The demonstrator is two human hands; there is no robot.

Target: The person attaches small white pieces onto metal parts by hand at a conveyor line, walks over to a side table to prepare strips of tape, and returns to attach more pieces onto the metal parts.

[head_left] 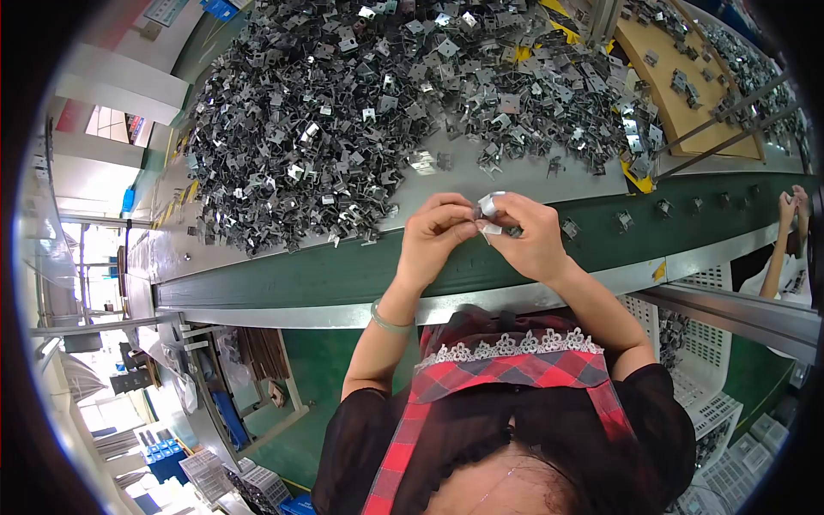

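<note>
Over the green conveyor belt (283, 283), both my hands meet fingertip to fingertip around a small shiny metal bracket (490, 204). My right hand (534, 239) grips it between thumb and fingers. From the other side, my left hand (433, 236) is closed in a pinch at the bracket's edge, thumb against forefinger. Fingers cover much of the part, so its full shape is hidden. Just beyond my hands, a large heap of similar metal brackets (300, 129) spreads over the metal worktop (429, 176).
Single brackets (624, 222) sit spaced along the belt to the right. A co-worker's hands (794, 206) are at the far right. A tan board (661, 77) carries more brackets behind metal bars. White plastic crates (708, 343) stand below the belt at right.
</note>
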